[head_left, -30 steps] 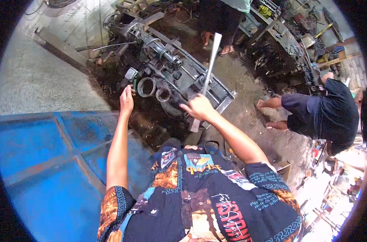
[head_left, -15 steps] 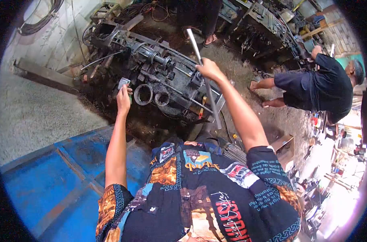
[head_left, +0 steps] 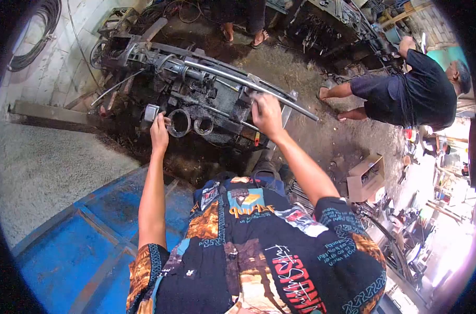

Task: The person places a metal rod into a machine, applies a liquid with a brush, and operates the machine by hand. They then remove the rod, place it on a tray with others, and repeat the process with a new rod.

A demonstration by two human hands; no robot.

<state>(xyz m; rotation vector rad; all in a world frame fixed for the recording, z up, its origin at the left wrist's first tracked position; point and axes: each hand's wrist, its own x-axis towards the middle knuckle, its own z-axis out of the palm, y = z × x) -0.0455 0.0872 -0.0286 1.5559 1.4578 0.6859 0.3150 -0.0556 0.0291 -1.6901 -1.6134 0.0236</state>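
Observation:
A long metal pipe (head_left: 295, 107) slants over the machine, a lathe-like frame (head_left: 217, 99) caked with dark grime and metal chips. My right hand (head_left: 268, 115) is closed at the pipe, its curled fingers overlapping the underside. At the machine's near left side my left hand (head_left: 159, 133) has its fingers bent at the lower edge of a small grey box (head_left: 151, 112). Beside that hand are a large metal ring (head_left: 189, 123) and a smaller ring (head_left: 211, 125). A tool with a red-orange handle (head_left: 257, 138) lies below my right hand.
A person in dark clothes (head_left: 426, 91) stands at the right by a cluttered workbench (head_left: 348, 21). Another person's feet (head_left: 259, 38) show beyond the machine. A blue panel (head_left: 102, 230) lies at lower left; a cardboard box (head_left: 366, 178) sits at right.
My right hand has lowered the pipe from a steep angle to a shallow slant along the machine. My left hand stays by the grey box; the view has shifted slightly.

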